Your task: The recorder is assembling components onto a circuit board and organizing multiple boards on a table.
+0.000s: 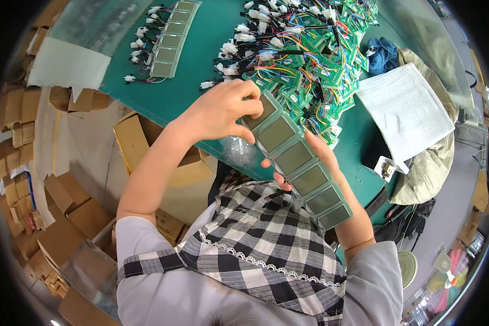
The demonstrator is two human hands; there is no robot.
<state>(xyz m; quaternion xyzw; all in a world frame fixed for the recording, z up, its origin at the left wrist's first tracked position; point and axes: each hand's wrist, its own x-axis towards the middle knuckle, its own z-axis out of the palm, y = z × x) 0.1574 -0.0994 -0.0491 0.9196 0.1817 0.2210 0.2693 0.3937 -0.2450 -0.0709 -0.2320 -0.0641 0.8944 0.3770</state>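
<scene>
My right hand supports a row of several grey display boards with pale green edges, its fingers underneath and along the side. The row slants from upper left to lower right above my lap. At the row's upper end, my left hand curls its fingers over the end board, thumb at the side. A second row of similar display boards, with short wires and white connectors, lies on the green tabletop. Beyond my hands is a large heap of green circuit boards with coloured wires and white plugs.
A crumpled clear plastic bag lies at the table's near edge. To the right are a white foam sheet, a blue cloth and a beige cloth. Cardboard boxes stand on the floor at left.
</scene>
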